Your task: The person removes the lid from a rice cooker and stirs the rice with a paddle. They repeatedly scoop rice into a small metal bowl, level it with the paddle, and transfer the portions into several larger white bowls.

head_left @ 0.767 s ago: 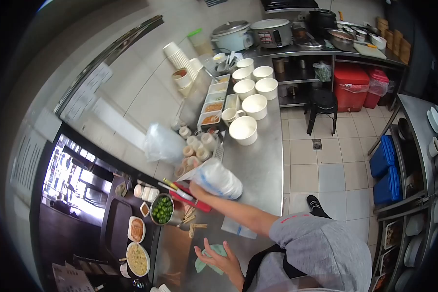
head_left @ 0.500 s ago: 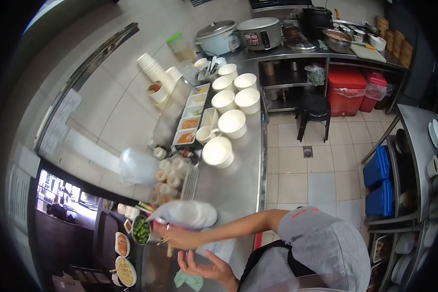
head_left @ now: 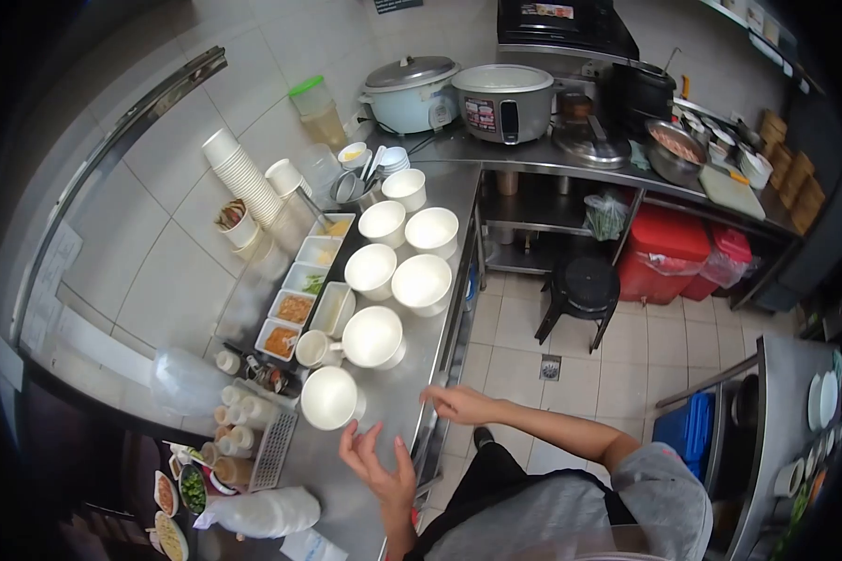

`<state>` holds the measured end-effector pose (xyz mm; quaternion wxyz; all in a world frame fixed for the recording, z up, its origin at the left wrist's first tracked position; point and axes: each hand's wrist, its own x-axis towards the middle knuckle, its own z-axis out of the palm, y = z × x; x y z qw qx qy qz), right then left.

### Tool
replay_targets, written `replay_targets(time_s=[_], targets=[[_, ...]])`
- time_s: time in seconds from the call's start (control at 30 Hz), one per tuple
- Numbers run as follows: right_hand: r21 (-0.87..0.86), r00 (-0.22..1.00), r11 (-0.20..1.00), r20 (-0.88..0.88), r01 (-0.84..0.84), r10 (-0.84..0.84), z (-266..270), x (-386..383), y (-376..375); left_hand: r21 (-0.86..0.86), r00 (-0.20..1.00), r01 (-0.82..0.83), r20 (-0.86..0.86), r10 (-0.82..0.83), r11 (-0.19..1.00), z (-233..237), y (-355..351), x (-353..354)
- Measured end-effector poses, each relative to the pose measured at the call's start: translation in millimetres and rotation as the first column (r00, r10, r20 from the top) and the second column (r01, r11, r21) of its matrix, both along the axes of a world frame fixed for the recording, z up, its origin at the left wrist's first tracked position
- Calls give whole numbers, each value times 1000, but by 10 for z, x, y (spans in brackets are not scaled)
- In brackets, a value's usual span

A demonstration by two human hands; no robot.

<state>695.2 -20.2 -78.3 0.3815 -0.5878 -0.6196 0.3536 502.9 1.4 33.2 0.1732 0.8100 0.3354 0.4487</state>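
My left hand (head_left: pixel 377 465) is just in front of the nearest white bowl (head_left: pixel 328 397), palm up, its fingers apart and nothing in it. To its right, over the counter's front edge, my right hand (head_left: pixel 452 404) has its fingers curled and partly blurred; whether they hold anything cannot be made out. More white bowls, such as one in the middle (head_left: pixel 373 338), stand in a staggered double row along the steel counter (head_left: pixel 384 397), and their insides look bare. A white cup with a handle (head_left: pixel 316 349) sits beside them.
Trays of toppings (head_left: pixel 295 307) line the wall side near stacked paper cups (head_left: pixel 243 173). A bottle rack (head_left: pixel 273 449) and a plastic bag (head_left: pixel 267 512) lie at the lower left. Rice cookers (head_left: pixel 503 101) stand at the back; a black stool (head_left: pixel 585 285) is on the floor.
The view has swung toward the bowls. My right hand has moved from the plastic bag and green-filled container to the counter's front edge. My left hand is now beside the nearest bowl.
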Motion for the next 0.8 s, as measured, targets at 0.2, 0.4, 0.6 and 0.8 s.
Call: replay_targets(time_s=[0.2, 0.4, 0.6, 0.8], targets=[[389, 913, 840, -4, 377, -408, 216, 1715, 426, -22, 997, 61, -40, -62, 998, -113, 759, 1125], [410, 632, 666, 237, 623, -737, 414, 3686, 484, -34, 970, 242, 40, -240, 970, -50, 1492, 2629], [530, 143, 326, 356, 782, -923, 506, 5575, 415, 71, 899, 435, -98, -428, 898, 140, 1922, 3861], [559, -376, 52, 621, 828, -688, 280, 7667, 485, 38, 903, 431, -20, -430, 902, 293, 2245, 5087]])
